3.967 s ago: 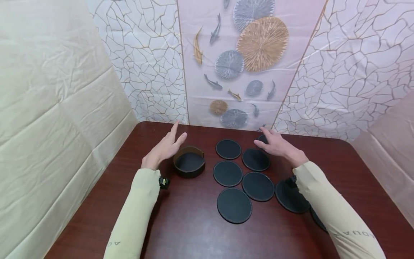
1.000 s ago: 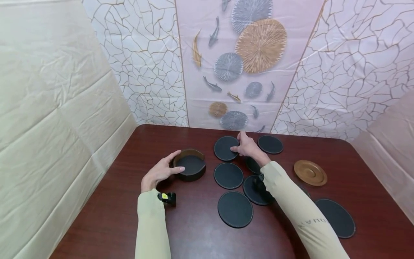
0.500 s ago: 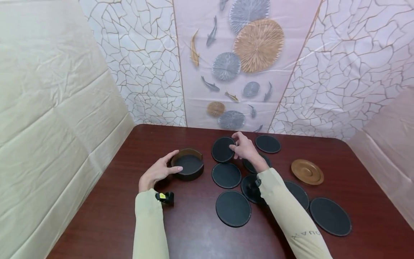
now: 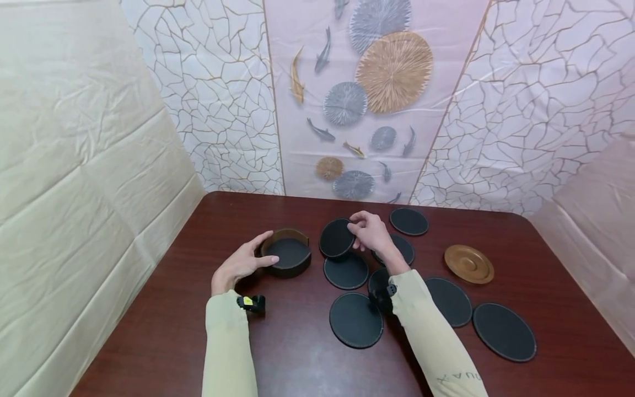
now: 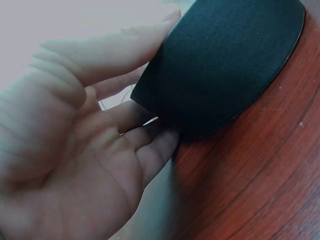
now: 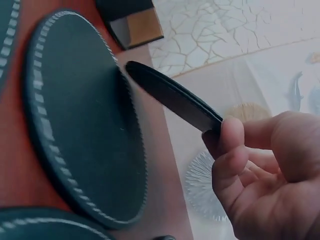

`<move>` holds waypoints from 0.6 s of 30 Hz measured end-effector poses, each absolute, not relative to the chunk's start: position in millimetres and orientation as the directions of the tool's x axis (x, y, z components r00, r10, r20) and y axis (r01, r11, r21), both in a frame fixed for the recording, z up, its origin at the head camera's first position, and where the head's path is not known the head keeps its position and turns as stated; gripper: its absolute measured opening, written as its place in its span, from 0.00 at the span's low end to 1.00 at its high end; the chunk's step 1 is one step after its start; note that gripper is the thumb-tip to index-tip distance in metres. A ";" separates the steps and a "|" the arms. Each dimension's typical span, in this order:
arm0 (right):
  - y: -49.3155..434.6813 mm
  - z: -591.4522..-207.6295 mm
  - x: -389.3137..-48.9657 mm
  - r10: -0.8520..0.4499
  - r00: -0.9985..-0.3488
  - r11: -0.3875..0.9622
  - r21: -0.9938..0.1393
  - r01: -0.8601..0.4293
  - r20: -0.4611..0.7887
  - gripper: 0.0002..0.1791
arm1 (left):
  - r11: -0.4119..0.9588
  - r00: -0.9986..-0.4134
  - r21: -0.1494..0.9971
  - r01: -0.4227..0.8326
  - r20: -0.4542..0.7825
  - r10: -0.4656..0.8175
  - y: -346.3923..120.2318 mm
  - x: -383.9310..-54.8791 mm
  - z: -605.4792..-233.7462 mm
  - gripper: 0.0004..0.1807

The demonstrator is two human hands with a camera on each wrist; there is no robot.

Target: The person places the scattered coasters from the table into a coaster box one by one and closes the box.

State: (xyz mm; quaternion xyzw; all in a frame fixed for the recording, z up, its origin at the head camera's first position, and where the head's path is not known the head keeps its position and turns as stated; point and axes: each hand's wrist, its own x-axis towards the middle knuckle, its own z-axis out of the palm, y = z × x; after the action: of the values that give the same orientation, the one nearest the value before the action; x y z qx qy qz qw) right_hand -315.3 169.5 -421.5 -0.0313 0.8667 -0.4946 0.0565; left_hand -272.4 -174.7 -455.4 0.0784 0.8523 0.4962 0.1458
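Observation:
My right hand pinches a round black coaster by its right edge. The coaster is raised and tilted above another coaster; the right wrist view shows the pinched coaster nearly edge-on between thumb and fingers. My left hand grips the left side of a round black coaster holder with a brown inner wall. Thumb and fingers spread around the wall of the holder in the left wrist view. A dark disc lies inside the holder.
Several more black coasters lie flat around my right arm, such as the front one, the far one and the right one. A brown round lid-like disc lies at the right. Patterned cloth hangs behind the table.
My right hand reached over the back coaster, took its edge, lifted it and drew it slightly nearer. My left hand moved down onto the holder and now grips it.

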 end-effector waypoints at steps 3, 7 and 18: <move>164.9 -423.0 -310.8 -0.095 -0.995 0.458 -0.889 -0.019 -0.027 0.17 | 0.492 -0.945 0.870 -0.008 -0.167 0.280 -174.5 -272.5 -455.4 0.44; 159.1 -423.0 -306.9 -0.101 -0.994 0.371 -0.927 -0.062 0.026 0.18 | 0.485 -0.947 0.874 -0.006 -0.160 0.277 -174.1 -272.1 -455.1 0.44; 149.4 -422.7 -301.8 -0.074 -0.994 0.280 -0.955 -0.098 0.080 0.20 | 0.499 -0.937 0.867 0.018 -0.160 0.311 -177.2 -270.8 -456.8 0.46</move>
State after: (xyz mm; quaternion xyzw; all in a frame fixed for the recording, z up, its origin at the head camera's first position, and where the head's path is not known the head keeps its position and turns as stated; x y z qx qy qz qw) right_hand -301.8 149.4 -422.7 -0.0539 0.7998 -0.5978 -0.0098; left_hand -270.8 -177.2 -456.8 0.0962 0.8527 0.4914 0.1491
